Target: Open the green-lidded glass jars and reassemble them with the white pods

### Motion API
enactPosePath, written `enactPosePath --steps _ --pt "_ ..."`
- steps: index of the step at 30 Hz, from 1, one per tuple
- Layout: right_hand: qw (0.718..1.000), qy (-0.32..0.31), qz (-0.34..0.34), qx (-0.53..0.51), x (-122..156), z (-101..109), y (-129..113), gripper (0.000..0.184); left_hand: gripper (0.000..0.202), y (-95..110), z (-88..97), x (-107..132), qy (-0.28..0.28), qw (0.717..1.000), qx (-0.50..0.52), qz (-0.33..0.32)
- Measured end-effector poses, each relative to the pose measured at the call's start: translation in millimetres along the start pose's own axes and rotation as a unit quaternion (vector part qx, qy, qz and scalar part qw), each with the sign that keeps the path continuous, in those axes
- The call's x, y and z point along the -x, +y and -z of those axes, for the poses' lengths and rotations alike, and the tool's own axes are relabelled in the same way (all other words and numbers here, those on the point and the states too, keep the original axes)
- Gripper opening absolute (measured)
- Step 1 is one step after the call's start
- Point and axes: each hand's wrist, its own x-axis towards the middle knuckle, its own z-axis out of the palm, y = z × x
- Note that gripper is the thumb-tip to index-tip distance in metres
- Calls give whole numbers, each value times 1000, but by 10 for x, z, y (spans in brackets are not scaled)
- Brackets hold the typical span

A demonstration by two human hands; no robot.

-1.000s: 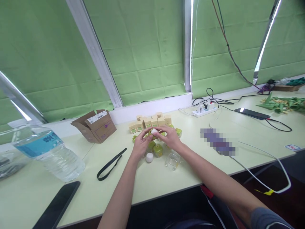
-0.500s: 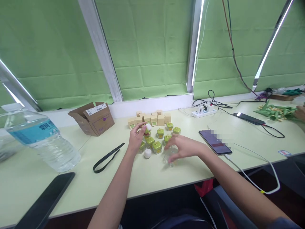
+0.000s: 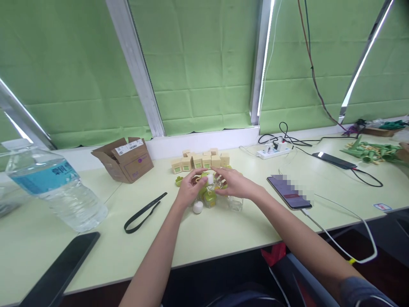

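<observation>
My left hand [image 3: 191, 187] is closed on a small green lid with a white piece at its front. Fingers of my right hand [image 3: 234, 184] curl around what looks like a small clear jar [image 3: 220, 183], close against the lid; its outline is partly hidden. Below the hands stand several clear square jars with green lids, one green-lidded jar [image 3: 210, 199] showing best. A round white piece [image 3: 198, 207] rests in front of them. Another clear jar [image 3: 235, 204] lies on the table under my right hand.
Behind the hands are several small tan boxes [image 3: 206, 161]. An open carton [image 3: 128, 164], a black strap [image 3: 140, 215], a water bottle [image 3: 54, 183] and a black phone [image 3: 64, 268] are at left. A charging phone [image 3: 289, 192] and power strip [image 3: 273, 150] sit at right.
My right hand has risen from the clear jars on the table and come in beside my left. The left hand has shifted slightly right and lower, bringing the lid between both hands.
</observation>
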Motion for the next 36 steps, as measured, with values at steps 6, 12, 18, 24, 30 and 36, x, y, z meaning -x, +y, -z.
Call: enactPosePath --steps 6,12,18,24,30,36 --pt "995 37 1 -88 10 -11 21 66 47 -68 20 -23 23 999 15 19" --pt "988 48 7 -150 11 -2 74 44 43 -125 30 -45 35 999 17 5" --pt "969 53 7 -242 -68 -57 119 45 45 -151 4 -47 43 998 40 19" --pt "950 95 -39 -295 -193 -191 67 41 53 -119 13 -95 91 994 57 23" --pt "947 109 -59 -298 -314 -324 16 52 64 90 225 -129 4 998 -54 44" --pt "997 19 -44 -58 -371 -361 -11 23 55 105 606 -114 98 959 -257 67"
